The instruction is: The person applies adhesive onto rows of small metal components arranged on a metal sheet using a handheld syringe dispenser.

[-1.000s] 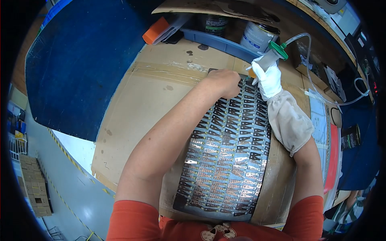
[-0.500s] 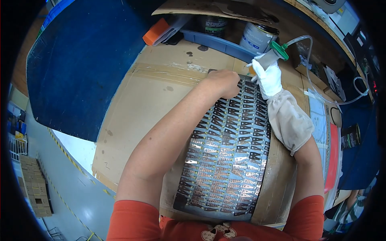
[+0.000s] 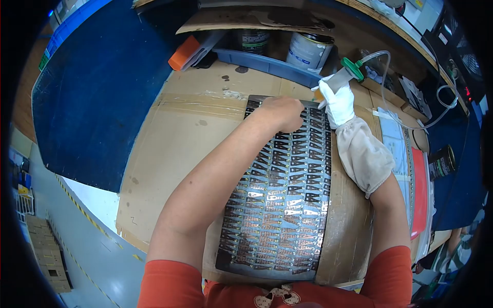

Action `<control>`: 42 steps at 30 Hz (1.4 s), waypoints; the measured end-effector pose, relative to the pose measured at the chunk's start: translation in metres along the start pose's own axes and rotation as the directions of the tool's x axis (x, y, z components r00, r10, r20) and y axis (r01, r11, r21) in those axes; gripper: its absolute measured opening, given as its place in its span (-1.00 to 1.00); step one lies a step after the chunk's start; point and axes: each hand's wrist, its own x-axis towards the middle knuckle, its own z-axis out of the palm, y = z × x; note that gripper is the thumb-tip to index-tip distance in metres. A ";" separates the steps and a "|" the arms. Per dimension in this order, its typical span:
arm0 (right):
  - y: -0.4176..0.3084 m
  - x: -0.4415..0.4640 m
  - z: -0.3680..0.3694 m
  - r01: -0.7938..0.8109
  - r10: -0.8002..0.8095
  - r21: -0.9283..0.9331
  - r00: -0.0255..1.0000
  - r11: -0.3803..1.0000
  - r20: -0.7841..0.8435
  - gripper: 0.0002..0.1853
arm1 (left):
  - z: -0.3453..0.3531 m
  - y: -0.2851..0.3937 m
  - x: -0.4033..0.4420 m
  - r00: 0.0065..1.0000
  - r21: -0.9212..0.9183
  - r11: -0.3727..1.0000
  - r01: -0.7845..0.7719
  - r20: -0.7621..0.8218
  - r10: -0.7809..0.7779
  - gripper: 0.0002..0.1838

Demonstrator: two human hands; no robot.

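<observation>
A flat metal plate (image 3: 267,274) lies on the cardboard, covered with rows of small dark, wedge-shaped pieces (image 3: 280,160) that carry yellowish dots. Over the plate's far end is my left hand (image 3: 281,114), bare, its fingers curled down toward the pieces; the fingertips and anything between them are hidden. My right hand (image 3: 339,105), in a white glove with a cloth sleeve cover (image 3: 363,154), is wrapped round a dispensing syringe (image 3: 340,79) at the plate's far right corner. The syringe has a green cap (image 3: 352,69) joined to a clear tube (image 3: 386,72), and amber colour shows near its lower end.
Behind the plate stand a blue tray (image 3: 267,65), a white-labelled can (image 3: 309,52) and a dark can (image 3: 253,41). An orange object (image 3: 183,53) lies at the back left. To the right are a red panel (image 3: 420,192) and another dark can (image 3: 442,161).
The view has turned, so plate and cans appear further left. Against the plate, both hands have shifted slightly to the right. The right hand still grips the syringe.
</observation>
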 end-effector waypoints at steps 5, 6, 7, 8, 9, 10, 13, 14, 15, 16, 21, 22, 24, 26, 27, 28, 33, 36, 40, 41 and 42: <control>-0.002 -0.002 -0.002 -0.028 0.030 -0.050 0.998 0.998 0.048 -0.72 | -0.001 0.002 0.005 0.995 0.036 0.999 0.039 0.091 -0.042 -0.55; -0.003 -0.002 -0.003 -0.028 0.032 -0.065 0.998 0.997 0.058 -0.72 | -0.001 0.001 0.006 0.995 0.038 0.998 0.043 0.091 -0.046 -0.55; -0.003 -0.002 -0.003 -0.029 0.034 -0.080 0.997 0.996 0.069 -0.71 | 0.000 0.002 0.006 0.995 0.038 0.998 0.046 0.090 -0.049 -0.55; -0.004 -0.002 -0.003 -0.033 0.040 -0.096 0.997 0.995 0.073 -0.71 | 0.000 0.002 0.007 0.995 0.039 0.998 0.050 0.089 -0.053 -0.55; -0.005 -0.002 -0.003 -0.037 0.046 -0.111 0.996 0.993 0.077 -0.71 | 0.000 0.002 0.007 0.994 0.043 0.998 0.052 0.090 -0.056 -0.56; -0.005 -0.002 -0.004 -0.041 0.052 -0.128 0.995 0.991 0.081 -0.71 | -0.001 0.003 0.007 0.994 0.046 0.997 0.054 0.091 -0.058 -0.56; -0.004 -0.002 -0.003 -0.041 0.052 -0.127 0.995 0.991 0.086 -0.71 | -0.001 0.003 0.007 0.994 0.038 0.998 0.047 0.093 -0.051 -0.56; -0.005 -0.003 -0.002 -0.044 0.055 -0.128 0.995 0.991 0.082 -0.70 | -0.001 0.002 0.007 0.995 0.033 0.998 0.044 0.094 -0.047 -0.56; -0.006 -0.003 -0.002 -0.047 0.057 -0.129 0.995 0.991 0.079 -0.70 | -0.001 0.002 0.007 0.995 0.034 0.999 0.042 0.092 -0.045 -0.57; -0.007 -0.004 -0.001 -0.050 0.060 -0.129 0.995 0.990 0.076 -0.70 | -0.001 0.002 0.007 0.995 0.034 0.999 0.040 0.091 -0.043 -0.57; -0.003 -0.003 -0.001 -0.023 0.028 -0.100 0.998 0.995 0.054 -0.71 | -0.002 0.002 0.006 0.995 0.025 0.999 0.040 0.094 -0.042 -0.57; -0.002 -0.003 0.000 -0.016 0.019 -0.077 0.999 0.997 0.039 -0.71 | -0.002 0.002 0.007 0.995 0.025 0.999 0.040 0.094 -0.042 -0.57; -0.003 -0.003 0.001 -0.017 0.020 -0.059 0.999 0.998 0.041 -0.71 | -0.001 0.001 0.007 0.995 0.024 0.999 0.038 0.088 -0.040 -0.58; -0.002 -0.003 0.001 -0.017 0.019 -0.049 0.999 0.999 0.046 -0.71 | -0.001 0.001 0.007 0.996 0.022 0.999 0.036 0.077 -0.037 -0.58; -0.002 -0.003 0.001 -0.015 0.017 -0.048 0.999 0.999 0.050 -0.71 | -0.001 0.001 0.007 0.996 0.023 0.999 0.037 0.078 -0.038 -0.58; -0.002 -0.003 0.001 -0.013 0.015 -0.047 0.998 0.999 0.053 -0.71 | -0.001 0.001 0.007 0.996 0.024 0.999 0.037 0.079 -0.039 -0.58; -0.006 -0.004 -0.002 -0.064 0.074 -0.099 0.993 0.993 0.094 -0.69 | 0.000 0.001 0.008 0.996 0.026 0.999 0.036 0.077 -0.038 -0.58; -0.002 -0.003 -0.001 -0.019 0.025 -0.107 0.998 0.994 0.050 -0.71 | 0.001 0.000 0.008 0.997 0.025 0.999 0.034 0.072 -0.035 -0.58; -0.004 -0.002 -0.001 -0.048 0.056 -0.109 0.996 0.993 0.076 -0.69 | 0.000 0.001 0.007 0.997 0.019 0.999 0.032 0.070 -0.033 -0.58; -0.004 -0.002 -0.001 -0.047 0.056 -0.108 0.995 0.993 0.084 -0.69 | 0.000 0.001 0.006 0.997 0.018 0.999 0.033 0.070 -0.034 -0.58; -0.003 -0.002 -0.002 -0.047 0.056 -0.106 0.994 0.993 0.091 -0.69 | 0.000 0.001 0.006 0.997 0.020 0.999 0.034 0.071 -0.035 -0.58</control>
